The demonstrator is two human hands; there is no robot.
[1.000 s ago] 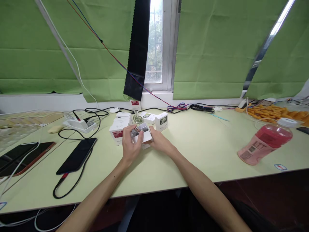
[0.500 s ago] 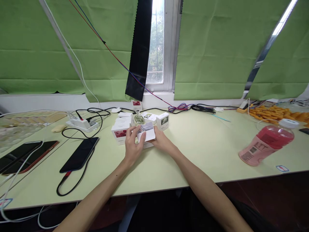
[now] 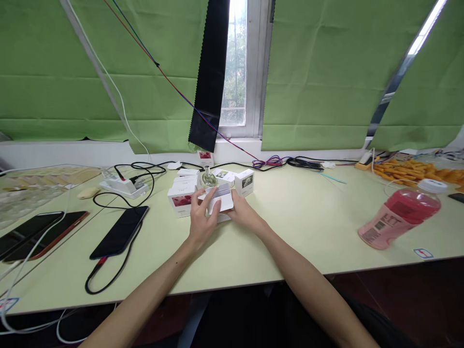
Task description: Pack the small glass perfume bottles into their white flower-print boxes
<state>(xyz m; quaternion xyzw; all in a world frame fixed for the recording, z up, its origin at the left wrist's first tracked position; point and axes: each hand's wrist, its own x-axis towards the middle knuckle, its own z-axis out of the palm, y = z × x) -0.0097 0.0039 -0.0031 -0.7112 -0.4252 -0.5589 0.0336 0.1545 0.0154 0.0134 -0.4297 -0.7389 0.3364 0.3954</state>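
Between my two hands is a small white cardboard box (image 3: 225, 202) with its flap raised toward me. My left hand (image 3: 203, 217) grips it from the left, thumb on the flap and fingers at the top edge. On the other side my right hand (image 3: 243, 210) is closed round the box's right side, its fingers partly hidden. Just behind stands a clear glass bottle (image 3: 209, 178) with a narrow neck. White boxes with a red floral picture (image 3: 180, 200) are lined up left of my hands. Another white box (image 3: 245, 182) with a dark picture stands behind my right hand.
To the left are a black phone (image 3: 119, 233) on a cable, a power strip (image 3: 125, 186) and more dark devices (image 3: 39, 234). A pink drink bottle (image 3: 400, 212) stands at the right. Cables (image 3: 275, 162) run along the wall, and orange pieces (image 3: 398, 170) lie far right.
My left hand has shifted slightly right, and its fingers have moved along the top of the box. The flap is tilted a little differently. My right hand keeps its grip.
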